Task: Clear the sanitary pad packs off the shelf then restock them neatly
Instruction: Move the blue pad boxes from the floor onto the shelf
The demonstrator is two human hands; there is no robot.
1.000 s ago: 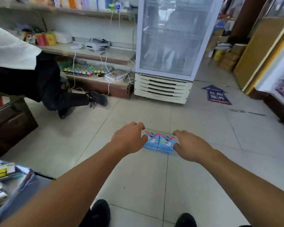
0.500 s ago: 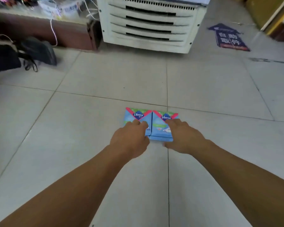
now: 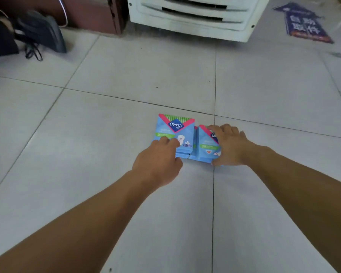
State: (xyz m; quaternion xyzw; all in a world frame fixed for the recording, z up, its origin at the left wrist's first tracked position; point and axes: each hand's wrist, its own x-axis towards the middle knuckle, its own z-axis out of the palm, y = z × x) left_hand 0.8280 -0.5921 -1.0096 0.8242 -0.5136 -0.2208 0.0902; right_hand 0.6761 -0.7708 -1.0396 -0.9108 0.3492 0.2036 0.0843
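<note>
Head view: on the floor tiles (image 3: 106, 134), my left hand (image 3: 159, 162) and right hand (image 3: 227, 146) now each grasp a Libresse pad pack (image 3: 174, 133), the right pack (image 3: 206, 148) newly tilting up, pickup likely under way.

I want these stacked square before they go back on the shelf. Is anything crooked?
Yes. The right pack, gripped by the right hand, tilts up off the floor, while the left pack under the left hand lies flat.

Bare floor tiles (image 3: 106, 134) lie open on every side of the pad packs (image 3: 175, 133). Farther back stand a fridge base (image 3: 195, 18), a brown shelf base (image 3: 91, 14) and someone's shoe (image 3: 43, 30).
</note>
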